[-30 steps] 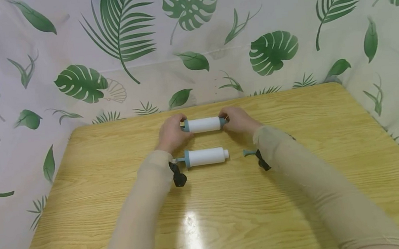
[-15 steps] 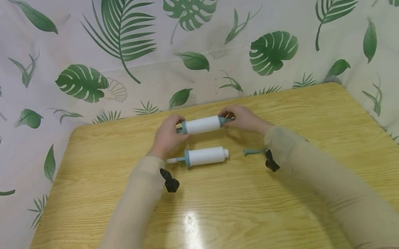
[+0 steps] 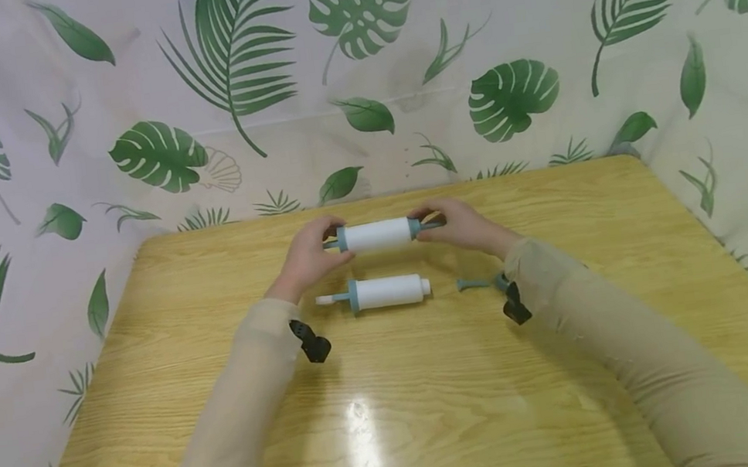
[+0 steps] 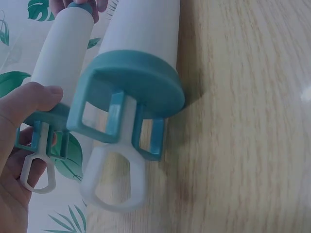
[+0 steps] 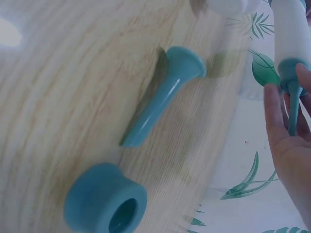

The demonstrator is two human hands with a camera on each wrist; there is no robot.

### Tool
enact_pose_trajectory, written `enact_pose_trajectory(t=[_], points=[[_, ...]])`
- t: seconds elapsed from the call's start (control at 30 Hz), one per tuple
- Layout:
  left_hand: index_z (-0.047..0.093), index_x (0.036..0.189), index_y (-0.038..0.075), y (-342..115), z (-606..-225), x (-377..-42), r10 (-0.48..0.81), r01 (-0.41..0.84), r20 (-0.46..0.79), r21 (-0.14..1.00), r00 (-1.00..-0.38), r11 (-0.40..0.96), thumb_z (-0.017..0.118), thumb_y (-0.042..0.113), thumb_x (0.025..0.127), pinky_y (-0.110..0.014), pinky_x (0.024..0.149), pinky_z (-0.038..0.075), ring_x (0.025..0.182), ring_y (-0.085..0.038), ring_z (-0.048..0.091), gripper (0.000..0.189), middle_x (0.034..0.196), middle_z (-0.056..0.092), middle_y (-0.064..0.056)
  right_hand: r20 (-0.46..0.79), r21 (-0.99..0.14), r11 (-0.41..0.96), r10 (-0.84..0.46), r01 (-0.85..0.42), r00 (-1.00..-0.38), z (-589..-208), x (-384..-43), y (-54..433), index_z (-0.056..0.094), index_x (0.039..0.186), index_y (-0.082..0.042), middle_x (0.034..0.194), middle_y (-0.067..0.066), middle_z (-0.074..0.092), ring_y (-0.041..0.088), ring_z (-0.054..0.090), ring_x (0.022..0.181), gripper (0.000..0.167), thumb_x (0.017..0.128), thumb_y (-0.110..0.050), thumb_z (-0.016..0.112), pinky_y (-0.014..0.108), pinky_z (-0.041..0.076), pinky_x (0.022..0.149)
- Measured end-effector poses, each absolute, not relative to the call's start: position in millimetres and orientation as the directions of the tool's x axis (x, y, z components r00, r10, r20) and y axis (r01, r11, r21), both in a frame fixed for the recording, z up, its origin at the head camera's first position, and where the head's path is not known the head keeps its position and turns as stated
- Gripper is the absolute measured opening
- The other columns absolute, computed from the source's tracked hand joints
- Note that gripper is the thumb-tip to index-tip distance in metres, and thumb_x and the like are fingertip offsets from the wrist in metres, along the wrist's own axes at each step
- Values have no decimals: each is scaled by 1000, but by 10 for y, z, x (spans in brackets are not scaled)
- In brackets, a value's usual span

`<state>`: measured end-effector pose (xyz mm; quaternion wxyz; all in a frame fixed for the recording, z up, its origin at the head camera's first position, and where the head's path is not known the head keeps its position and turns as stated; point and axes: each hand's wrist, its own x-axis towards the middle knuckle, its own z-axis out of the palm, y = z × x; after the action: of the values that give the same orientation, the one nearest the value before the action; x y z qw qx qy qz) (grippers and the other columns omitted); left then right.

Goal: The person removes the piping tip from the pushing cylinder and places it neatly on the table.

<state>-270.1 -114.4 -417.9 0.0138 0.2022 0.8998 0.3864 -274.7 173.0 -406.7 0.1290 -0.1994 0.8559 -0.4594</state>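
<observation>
Near the table's far edge, both hands hold a white syringe-like cylinder (image 3: 377,234) level, with teal fittings at its ends. My left hand (image 3: 305,254) grips its left end; in the left wrist view the thumb lies on the white tube by the teal flange, above a white pull ring (image 4: 39,174). My right hand (image 3: 460,227) holds the teal right end, from which a slim teal nozzle (image 5: 294,107) extends between the fingers. A second, similar cylinder (image 3: 390,291) lies nearer on the table, its ring handle (image 4: 138,179) pointing left and its right end uncapped.
Right of the lying cylinder is a loose flared teal nozzle (image 3: 473,284). Beside that sits a hollow teal cap (image 5: 104,201), partly hidden by the right wrist's black camera (image 3: 516,305) in the head view. The wooden table (image 3: 438,412) meets a leaf-patterned cloth behind.
The held cylinder has shifted slightly left. Both wrists have moved outward, and the right hand shows more of the held nozzle. The loose cap has come into view from behind the right wrist.
</observation>
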Motion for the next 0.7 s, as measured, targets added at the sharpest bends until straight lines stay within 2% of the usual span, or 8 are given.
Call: enact_pose_trajectory(t=[0.13, 0.3, 0.7], points=[[57, 124, 2, -1160, -4159, -2702, 394, 384, 158, 701, -905, 601, 76, 17, 83, -39, 97, 43, 107, -23, 56, 48, 118, 60, -9, -45, -833, 507, -458, -220, -888, -4107, -2797, 1732, 54, 132, -4, 129, 15, 54, 31, 54, 116, 49, 88, -21, 71, 42, 47, 94], [59, 122, 2, -1165, -4128, -2692, 406, 406, 174, 688, -897, 602, 77, 17, 82, -39, 96, 44, 106, -24, 56, 46, 116, 61, -9, -38, -794, 555, -455, -249, -890, -4131, -2819, 1729, 56, 133, -6, 129, 13, 57, 25, 53, 117, 53, 89, -32, 69, 40, 44, 98], [56, 125, 0, -1137, -4123, -2711, 424, 419, 173, 683, -889, 599, 78, 18, 81, -41, 95, 44, 107, -26, 56, 53, 119, 59, -12, -32, -794, 558, -437, -243, -899, -4100, -2803, 1745, 56, 131, -2, 123, 15, 61, 27, 57, 109, 49, 92, -29, 65, 41, 47, 93]])
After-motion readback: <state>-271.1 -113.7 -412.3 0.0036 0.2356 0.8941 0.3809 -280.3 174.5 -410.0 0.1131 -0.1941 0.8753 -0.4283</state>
